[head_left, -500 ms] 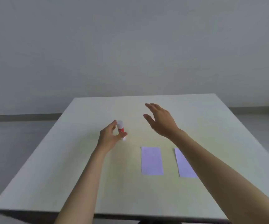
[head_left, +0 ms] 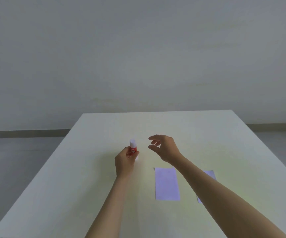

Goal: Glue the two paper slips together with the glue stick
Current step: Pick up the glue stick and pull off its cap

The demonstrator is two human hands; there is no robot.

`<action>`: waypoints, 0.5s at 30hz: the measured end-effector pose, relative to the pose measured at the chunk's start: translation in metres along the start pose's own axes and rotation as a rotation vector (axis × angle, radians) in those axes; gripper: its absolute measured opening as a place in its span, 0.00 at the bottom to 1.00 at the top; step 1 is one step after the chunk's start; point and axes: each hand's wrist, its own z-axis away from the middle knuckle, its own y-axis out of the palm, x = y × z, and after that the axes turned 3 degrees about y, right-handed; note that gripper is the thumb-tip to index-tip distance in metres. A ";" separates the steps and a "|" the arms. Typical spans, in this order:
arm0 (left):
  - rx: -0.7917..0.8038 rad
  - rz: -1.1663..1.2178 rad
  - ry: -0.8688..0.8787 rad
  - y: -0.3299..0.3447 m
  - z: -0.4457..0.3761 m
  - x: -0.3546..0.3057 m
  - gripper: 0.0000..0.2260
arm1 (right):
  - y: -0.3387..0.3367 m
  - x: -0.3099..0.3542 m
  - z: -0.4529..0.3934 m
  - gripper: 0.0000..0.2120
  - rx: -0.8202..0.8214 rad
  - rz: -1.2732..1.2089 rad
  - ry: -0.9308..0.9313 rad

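Observation:
My left hand (head_left: 125, 163) grips a red glue stick (head_left: 133, 148) with a white cap, held upright above the white table (head_left: 87, 186). My right hand (head_left: 164, 148) hovers just to the right of the stick, fingers curled and apart, holding nothing. A pale purple paper slip (head_left: 167, 184) lies flat on the table in front of my right hand. A second purple slip (head_left: 209, 176) lies further right, mostly hidden under my right forearm.
The table's far edge (head_left: 156, 112) meets a plain grey wall. Grey floor shows on both sides of the table. The near left table edge runs diagonally toward the bottom left corner.
My left hand has lifted the glue stick and turned it more upright. My right hand has curled its fingers and moved closer to the stick's cap.

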 end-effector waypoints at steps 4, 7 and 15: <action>0.011 -0.083 0.142 -0.004 -0.004 -0.006 0.03 | -0.006 0.010 -0.009 0.18 -0.025 -0.058 0.011; -0.007 -0.174 0.338 -0.009 -0.009 -0.021 0.11 | -0.015 0.015 -0.010 0.22 -0.039 -0.113 0.027; 0.052 -0.362 0.615 -0.010 0.000 -0.067 0.13 | -0.041 0.007 0.000 0.22 -0.055 -0.315 0.154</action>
